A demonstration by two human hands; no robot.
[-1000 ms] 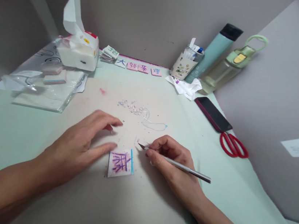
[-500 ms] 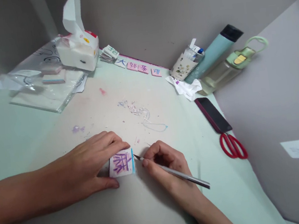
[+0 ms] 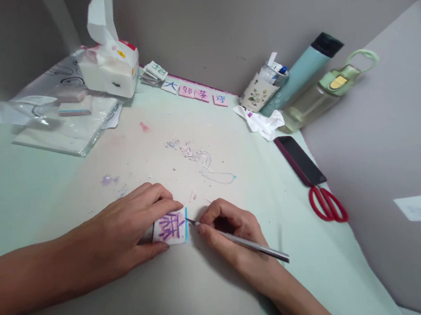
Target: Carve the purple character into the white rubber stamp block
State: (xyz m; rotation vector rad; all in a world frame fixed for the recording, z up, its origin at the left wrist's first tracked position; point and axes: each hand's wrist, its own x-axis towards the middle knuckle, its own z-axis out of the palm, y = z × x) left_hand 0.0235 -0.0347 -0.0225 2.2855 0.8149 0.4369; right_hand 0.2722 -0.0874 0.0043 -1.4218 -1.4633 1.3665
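My left hand [image 3: 141, 223] grips a small white square rubber block [image 3: 171, 228] between thumb and fingers on the mat. Purple strokes of a character cover the block's top, and a blue strip runs along its right edge. In my right hand [image 3: 232, 232] is a slim silver craft knife [image 3: 255, 244], held like a pen. The knife's tip meets or hovers just over the block's right edge; contact cannot be told. Beyond both hands lie rubber shavings [image 3: 190, 152] and a thin curled strip [image 3: 219, 181].
Small character tiles [image 3: 202, 94] line the back edge beside a tissue pack [image 3: 110, 75]. Plastic-wrapped sheets [image 3: 60, 136] lie at left. To the right are a pen cup [image 3: 260, 91], bottles [image 3: 307, 98], a crumpled tissue [image 3: 264, 124], a phone [image 3: 299, 158] and red scissors [image 3: 327, 204].
The knife's tip has moved slightly left, onto or over the block's blue edge. My left thumb has shifted up against the block's lower side.
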